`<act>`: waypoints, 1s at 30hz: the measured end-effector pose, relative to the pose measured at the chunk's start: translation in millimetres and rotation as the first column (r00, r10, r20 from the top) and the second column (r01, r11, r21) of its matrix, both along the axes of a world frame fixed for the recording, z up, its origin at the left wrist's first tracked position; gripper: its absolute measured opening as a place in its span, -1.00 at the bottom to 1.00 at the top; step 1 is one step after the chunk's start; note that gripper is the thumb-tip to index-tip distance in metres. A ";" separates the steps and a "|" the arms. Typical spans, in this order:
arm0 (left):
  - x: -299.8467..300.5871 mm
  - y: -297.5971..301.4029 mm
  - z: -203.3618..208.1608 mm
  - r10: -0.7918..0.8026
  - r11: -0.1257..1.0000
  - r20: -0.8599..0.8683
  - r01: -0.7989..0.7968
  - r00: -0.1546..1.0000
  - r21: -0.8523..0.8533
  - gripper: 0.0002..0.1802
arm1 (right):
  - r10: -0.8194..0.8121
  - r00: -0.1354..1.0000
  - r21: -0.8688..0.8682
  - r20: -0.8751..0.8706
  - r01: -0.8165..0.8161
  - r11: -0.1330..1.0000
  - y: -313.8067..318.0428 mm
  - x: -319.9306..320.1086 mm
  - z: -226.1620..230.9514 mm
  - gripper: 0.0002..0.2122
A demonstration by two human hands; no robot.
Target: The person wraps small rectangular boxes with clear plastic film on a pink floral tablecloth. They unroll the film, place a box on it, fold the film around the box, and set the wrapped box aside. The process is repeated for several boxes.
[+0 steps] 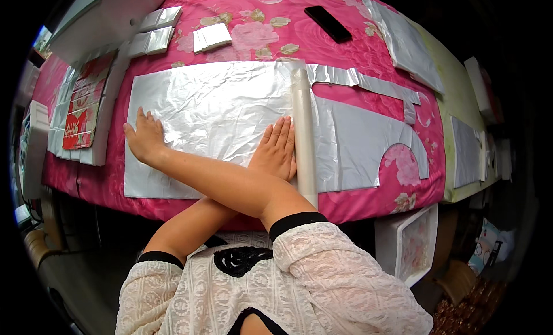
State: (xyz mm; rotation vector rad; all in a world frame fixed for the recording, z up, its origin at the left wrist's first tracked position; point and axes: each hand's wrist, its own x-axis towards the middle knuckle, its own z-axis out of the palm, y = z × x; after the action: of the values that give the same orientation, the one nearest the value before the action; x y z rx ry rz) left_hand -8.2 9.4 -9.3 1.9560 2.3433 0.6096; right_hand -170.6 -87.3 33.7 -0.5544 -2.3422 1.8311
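My forearms cross, the right one over the left. A stack of silver-grey plastic carrier bags (219, 105) lies flat before me, its cut-out handles at the right end. A pale round tube (302, 116) lies across the bags, its near end reaching past the table edge. My left hand (275, 151) is flat on the plastic with fingers stretched, right beside the tube. At the stack's left edge, my right hand (147, 136) presses down with its fingers apart. Neither hand grips anything. Creases run across the plastic between the hands.
A pink floral cloth (253, 33) covers the table. Folded silver packets (212, 37), a white bin (106, 21) and a red-topped pile (86, 105) stand at the left. A black phone (328, 23) and more silver bags (403, 44) lie farther right. Below hangs a white basket (408, 243).
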 end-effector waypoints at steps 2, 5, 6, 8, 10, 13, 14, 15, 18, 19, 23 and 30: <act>0.0 2.0 -3.1 -0.005 1.000 -0.039 0.006 0.999 0.005 -0.28 | 0.015 0.996 -0.217 0.087 0.004 0.976 -17.9 0.7 34.8 -0.35; -0.9 0.2 -5.7 0.005 1.000 -0.113 -0.003 0.994 0.014 -0.27 | 0.296 0.952 -0.232 -0.074 -0.305 0.924 -3.0 60.4 92.9 -0.33; -2.4 -0.5 -9.1 0.016 1.000 -0.136 -0.014 0.991 0.015 -0.27 | 0.421 0.884 -0.145 -0.202 -0.452 0.880 18.9 80.2 94.5 -0.37; -5.0 -4.6 1.1 0.026 0.998 -0.138 -0.034 0.990 -0.057 -0.27 | 0.511 0.751 0.138 -0.419 -0.503 0.853 63.2 124.6 89.9 -0.48; -0.8 -8.1 -4.1 0.065 0.997 -0.039 -0.063 0.997 0.055 -0.28 | 0.461 0.707 0.441 -0.537 -0.231 0.867 110.5 171.5 74.0 -0.60; -0.8 -6.5 12.2 -0.074 0.992 0.092 0.064 0.993 0.111 -0.31 | 0.363 0.881 0.732 -0.303 -0.028 0.680 187.6 248.6 50.8 -0.66; -0.3 -5.2 10.7 -0.044 0.998 0.038 0.042 0.998 0.049 -0.31 | 0.330 0.916 0.758 -0.227 -0.047 0.650 204.0 273.0 41.7 -0.63; 0.6 -5.6 8.6 -0.017 1.000 -0.019 0.017 1.000 -0.016 -0.30 | 0.292 0.944 0.779 -0.153 -0.067 0.623 214.7 292.5 34.4 -0.60; -2.4 -7.9 4.5 -0.011 1.000 -0.005 0.011 1.000 0.017 -0.28 | 0.342 0.939 0.815 0.022 -0.215 0.539 227.8 317.6 24.5 -0.55; -4.5 -7.3 4.6 -0.018 1.000 0.008 0.018 1.000 0.005 -0.27 | 0.356 0.934 0.834 0.040 -0.227 0.502 229.1 318.2 22.6 -0.53; -17.6 -15.0 16.1 -0.028 0.999 0.172 0.023 0.985 0.027 -0.24 | 0.401 0.911 0.883 0.095 -0.263 0.389 234.2 310.1 21.4 -0.48; -96.7 -96.8 72.2 0.154 0.918 0.455 -0.298 0.877 0.262 -0.42 | 0.508 0.860 0.856 0.055 -0.302 0.419 190.3 253.4 10.2 -0.45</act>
State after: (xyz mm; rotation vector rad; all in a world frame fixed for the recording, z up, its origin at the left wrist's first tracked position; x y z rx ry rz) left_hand -105.0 -87.5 62.9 1.4311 2.3053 1.3673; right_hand 82.8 103.0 43.9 0.3827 -2.9278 0.5005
